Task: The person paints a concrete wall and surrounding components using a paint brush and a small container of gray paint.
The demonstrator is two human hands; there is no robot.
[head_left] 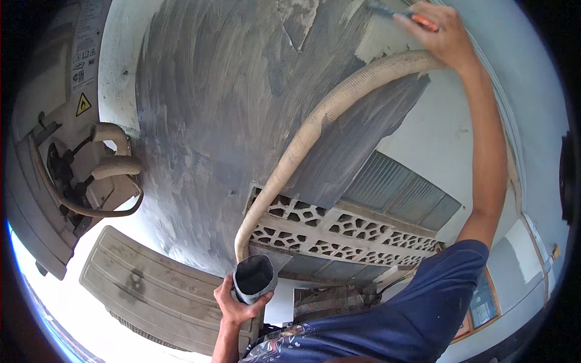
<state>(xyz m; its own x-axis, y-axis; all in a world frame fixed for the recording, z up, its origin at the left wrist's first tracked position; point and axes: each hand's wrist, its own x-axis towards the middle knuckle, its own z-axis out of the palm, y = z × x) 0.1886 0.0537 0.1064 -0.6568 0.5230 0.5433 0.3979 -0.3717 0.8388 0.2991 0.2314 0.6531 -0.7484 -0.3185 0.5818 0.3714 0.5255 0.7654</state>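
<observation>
My left hand [238,308] is wrapped around a grey, open-topped container [269,285] with a dark inside, its fingers and thumb on opposite sides. High at the upper right, my right hand [446,35] grips a paintbrush [425,23] by its orange handle. Its greyish head lies near a pale patch at the top of the wall. Dark grey, streaky strokes cover much of the wall [206,109]. A thick wrapped pipe [311,127] curves across it, passing behind my right hand and ending out of sight behind the container.
Air-conditioner units stand at the left [45,181] and lower left [163,284], one with wrapped pipes and a cable. Patterned vent blocks [351,233] and louvred panes [399,187] lie beyond the pipe. A wood-framed window [484,296] sits at the lower right.
</observation>
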